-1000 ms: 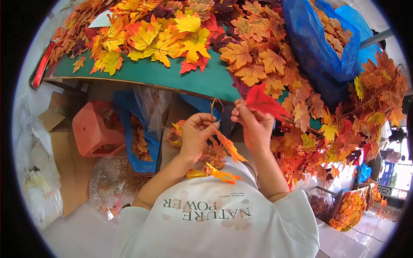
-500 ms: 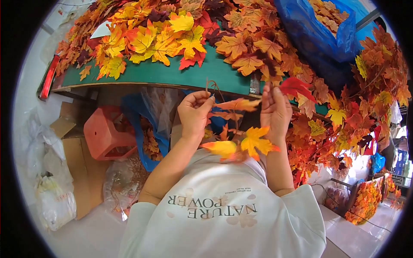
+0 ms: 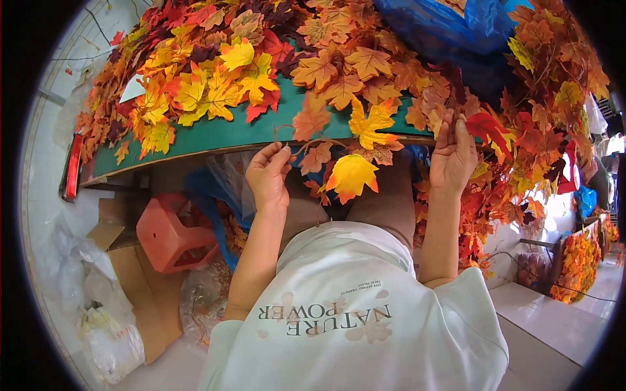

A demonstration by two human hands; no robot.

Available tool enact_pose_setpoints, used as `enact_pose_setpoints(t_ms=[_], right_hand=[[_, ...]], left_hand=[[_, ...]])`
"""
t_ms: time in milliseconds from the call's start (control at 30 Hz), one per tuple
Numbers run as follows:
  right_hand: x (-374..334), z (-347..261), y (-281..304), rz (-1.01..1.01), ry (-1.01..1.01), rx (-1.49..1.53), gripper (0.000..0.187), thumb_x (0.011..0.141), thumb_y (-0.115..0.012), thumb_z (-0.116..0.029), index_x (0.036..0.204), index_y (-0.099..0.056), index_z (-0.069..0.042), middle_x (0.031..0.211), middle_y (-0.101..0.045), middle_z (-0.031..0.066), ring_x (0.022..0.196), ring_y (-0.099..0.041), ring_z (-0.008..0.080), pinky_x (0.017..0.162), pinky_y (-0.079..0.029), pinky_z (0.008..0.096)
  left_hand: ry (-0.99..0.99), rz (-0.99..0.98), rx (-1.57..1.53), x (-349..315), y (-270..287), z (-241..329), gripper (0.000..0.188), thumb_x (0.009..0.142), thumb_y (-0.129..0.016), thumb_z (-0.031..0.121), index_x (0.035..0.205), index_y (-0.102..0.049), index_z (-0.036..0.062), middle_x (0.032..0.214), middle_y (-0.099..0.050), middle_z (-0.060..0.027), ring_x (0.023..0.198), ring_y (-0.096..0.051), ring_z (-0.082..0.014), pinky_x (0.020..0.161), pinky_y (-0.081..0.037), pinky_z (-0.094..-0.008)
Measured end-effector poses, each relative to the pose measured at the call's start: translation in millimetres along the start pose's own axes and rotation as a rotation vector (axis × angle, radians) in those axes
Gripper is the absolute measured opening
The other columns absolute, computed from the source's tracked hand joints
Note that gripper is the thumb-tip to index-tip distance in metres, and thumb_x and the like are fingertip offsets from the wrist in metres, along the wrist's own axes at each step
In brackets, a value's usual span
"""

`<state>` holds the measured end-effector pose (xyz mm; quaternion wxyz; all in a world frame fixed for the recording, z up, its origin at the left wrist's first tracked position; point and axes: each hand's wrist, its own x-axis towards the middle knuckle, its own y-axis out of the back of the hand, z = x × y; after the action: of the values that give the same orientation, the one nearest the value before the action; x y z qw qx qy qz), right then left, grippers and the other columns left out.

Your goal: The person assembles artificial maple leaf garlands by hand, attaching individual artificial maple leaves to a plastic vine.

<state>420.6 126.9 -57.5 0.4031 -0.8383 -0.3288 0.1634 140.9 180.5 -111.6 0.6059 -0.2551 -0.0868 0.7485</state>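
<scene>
My left hand is closed in a pinch on the thin brown stem of an artificial maple leaf spray. The spray stretches to the right over my lap, with yellow, orange and brownish leaves. My right hand is raised at the table's edge, its fingertips drawn together at a red maple leaf. A dark maroon leaf stands just above those fingertips; whether it is held too, I cannot tell. The two hands are well apart, and the spray's leaves hang between them.
Piles of artificial leaves cover much of the green table. A blue plastic bag lies at the back right. Below left are a red stool, cardboard and clear plastic bags. Leaf garlands hang at the right.
My hands have moved further apart, the left one leftward and the right one rightward. The spray has swung up and extended toward the table edge. The whole view has shifted slightly.
</scene>
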Motion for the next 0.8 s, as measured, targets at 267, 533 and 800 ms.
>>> enact_pose_setpoints(t_ms=[267,533,800], right_hand=[[-44.7,13.6,-31.8,-0.269,-0.094,-0.061,0.01,0.09,-0.055,-0.003,0.097,-0.061,0.0,0.098,-0.065,0.0138,0.085,-0.066,0.0189,0.072,-0.057,0.026],[-56.5,61.2,-38.6,-0.507,-0.287,-0.419,0.01,0.086,-0.062,-0.003,0.095,-0.063,0.002,0.092,-0.067,0.0111,0.081,-0.067,0.0174,0.074,-0.055,0.0281],[-52.7,79.2,-20.3,-0.553,-0.505,-0.585,0.017,0.09,-0.059,-0.01,0.101,-0.059,0.002,0.089,-0.067,0.0113,0.079,-0.067,0.0167,0.068,-0.054,0.0244]], left_hand=[[0.081,-0.208,0.139,-15.1,-19.1,-0.1,0.019,0.076,-0.069,0.0,0.094,-0.062,-0.0011,0.081,-0.066,-0.0069,0.069,-0.065,-0.0129,0.057,-0.044,-0.0182],[0.161,-0.425,0.075,-32.1,-29.0,0.0,0.019,0.078,-0.065,-0.003,0.096,-0.058,-0.0029,0.083,-0.066,-0.011,0.067,-0.065,-0.0143,0.041,-0.049,-0.0215],[0.034,-0.37,-0.026,-29.1,-12.8,-7.0,0.016,0.083,-0.063,0.0,0.097,-0.055,0.0014,0.081,-0.064,-0.007,0.073,-0.066,-0.0177,0.06,-0.054,-0.0257]])
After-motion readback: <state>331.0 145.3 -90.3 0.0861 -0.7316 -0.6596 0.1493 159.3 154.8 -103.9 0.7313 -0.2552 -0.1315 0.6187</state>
